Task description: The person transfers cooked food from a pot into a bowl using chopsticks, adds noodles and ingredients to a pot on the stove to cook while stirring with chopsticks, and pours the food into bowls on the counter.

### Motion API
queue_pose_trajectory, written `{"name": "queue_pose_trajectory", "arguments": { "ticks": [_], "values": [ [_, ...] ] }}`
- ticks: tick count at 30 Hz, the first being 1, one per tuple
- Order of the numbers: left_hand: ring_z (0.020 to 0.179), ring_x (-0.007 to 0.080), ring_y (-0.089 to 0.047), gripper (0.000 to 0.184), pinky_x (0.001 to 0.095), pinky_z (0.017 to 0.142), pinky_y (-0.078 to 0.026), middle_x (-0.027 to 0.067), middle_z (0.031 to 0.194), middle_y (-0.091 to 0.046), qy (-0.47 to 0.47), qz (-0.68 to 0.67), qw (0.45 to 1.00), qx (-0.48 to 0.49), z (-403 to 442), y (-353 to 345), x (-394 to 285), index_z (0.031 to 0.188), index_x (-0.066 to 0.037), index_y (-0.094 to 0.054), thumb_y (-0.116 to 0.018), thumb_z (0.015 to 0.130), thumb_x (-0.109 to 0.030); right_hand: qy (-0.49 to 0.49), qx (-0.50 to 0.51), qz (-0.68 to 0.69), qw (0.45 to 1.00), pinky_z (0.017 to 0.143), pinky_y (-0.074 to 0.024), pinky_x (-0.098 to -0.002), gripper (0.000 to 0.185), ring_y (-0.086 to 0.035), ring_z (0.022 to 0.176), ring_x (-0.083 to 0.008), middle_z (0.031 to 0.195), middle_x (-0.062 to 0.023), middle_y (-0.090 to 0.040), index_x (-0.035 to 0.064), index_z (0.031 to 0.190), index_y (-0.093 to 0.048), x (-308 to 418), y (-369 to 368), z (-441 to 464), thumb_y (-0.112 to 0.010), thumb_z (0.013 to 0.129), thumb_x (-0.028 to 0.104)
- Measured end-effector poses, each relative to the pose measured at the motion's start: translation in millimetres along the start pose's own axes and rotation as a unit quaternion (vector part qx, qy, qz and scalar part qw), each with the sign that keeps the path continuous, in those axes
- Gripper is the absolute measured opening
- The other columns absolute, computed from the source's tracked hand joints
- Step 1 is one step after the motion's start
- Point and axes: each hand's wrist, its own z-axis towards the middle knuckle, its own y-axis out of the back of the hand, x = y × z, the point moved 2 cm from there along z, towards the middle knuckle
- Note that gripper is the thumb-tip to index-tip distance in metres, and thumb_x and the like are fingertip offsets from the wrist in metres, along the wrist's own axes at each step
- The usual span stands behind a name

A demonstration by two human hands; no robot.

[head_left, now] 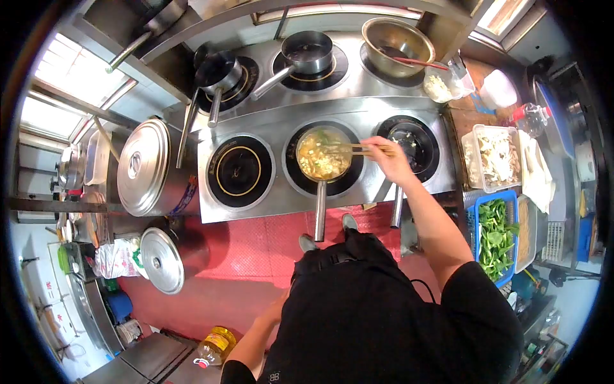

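Pinching wooden chopsticks (358,149) in the right hand (391,162), with tips in the food (320,164) of the middle front saucepan (322,180). Just beside that hand, at nine o'clock; between twelve and one from the left hand (279,308), the farther of the two. Cannot tell the left's finger pose, low beside the hip. Chopsticks lying roughly three to nine; long handle (320,211) pointing to six, past the front edge of the steel tabletop (275,123). At three, near the right forearm, a dark pan (422,153); at nine, room over a burner (240,171)
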Motion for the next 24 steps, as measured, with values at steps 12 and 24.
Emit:
{"name": "queue_pose_trajectory", "arguments": {
  "ticks": [12, 24],
  "values": [
    [0.131, 0.0355, -0.044, 0.084, 0.0409, 0.107, -0.035, 0.0194, 0.144, -0.043, -0.024, -0.025, 0.999, -0.013, -0.9, 2.2, 4.5, 0.15, -0.013, -0.024, -0.06, 0.084, -0.052, 0.005, 0.026, -0.237, 0.971, 0.082, -0.0515, -0.0303, 0.019, -0.067, 0.091, -0.0176, 0.098, -0.0131, -0.07, 0.002, 0.109, -0.065, 30.5, -1.1, -3.9, -0.054, 0.094, 0.006],
    [0.133, 0.0335, -0.043, 0.082, 0.0395, 0.108, -0.034, 0.0204, 0.142, -0.046, -0.053, -0.044, 0.997, -0.029, -6.0, 6.3, -2.8, 0.149, -0.013, -0.029, -0.06, 0.084, -0.051, -0.017, -0.02, 0.147, 0.989, 0.079, -0.052, -0.0259, 0.022, -0.06, 0.09, -0.0099, 0.102, -0.0016, -0.065, 0.0052, 0.115, -0.063, -33.3, -31.8, -2.0, -0.052, 0.098, 0.014]
  ]
}}
